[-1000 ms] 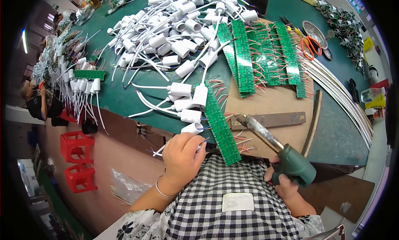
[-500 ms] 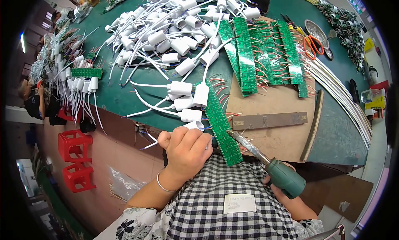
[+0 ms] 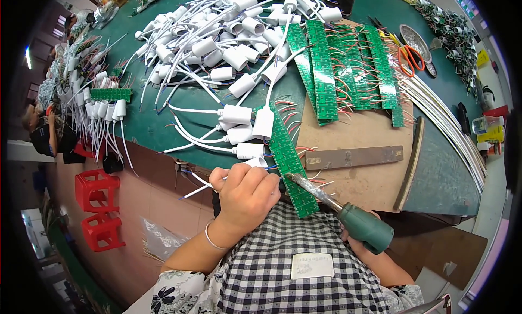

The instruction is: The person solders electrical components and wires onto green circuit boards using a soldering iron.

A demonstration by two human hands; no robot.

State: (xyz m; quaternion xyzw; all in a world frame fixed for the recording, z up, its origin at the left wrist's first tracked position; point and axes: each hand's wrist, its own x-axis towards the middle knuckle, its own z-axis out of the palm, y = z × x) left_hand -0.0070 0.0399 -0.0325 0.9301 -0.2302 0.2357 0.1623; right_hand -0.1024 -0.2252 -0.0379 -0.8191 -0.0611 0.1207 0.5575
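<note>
A long green circuit board strip (image 3: 288,156) slants along the table's front edge, its near end over the checked apron. White lamp sockets (image 3: 239,134) with cords line its left side. My left hand (image 3: 247,197) is closed at the board's left edge around a lamp socket, mostly hidden by the fingers; white cord ends stick out to the left. My right hand (image 3: 353,240), largely hidden behind the tool, grips a soldering iron (image 3: 367,227) with a green handle. The iron's tip rests on or just over the board, near my left fingers.
A heap of white corded sockets (image 3: 217,42) covers the back. Wired green boards (image 3: 353,69) lie on a brown sheet (image 3: 353,186) with a flat bar (image 3: 353,158). Orange scissors (image 3: 410,59) and a metal dish (image 3: 414,41) are at right. Red stools (image 3: 98,190) stand left; another person (image 3: 46,129) sits beyond.
The soldering iron has shifted left across the board, its tip now closer to my left hand. My left hand has barely moved.
</note>
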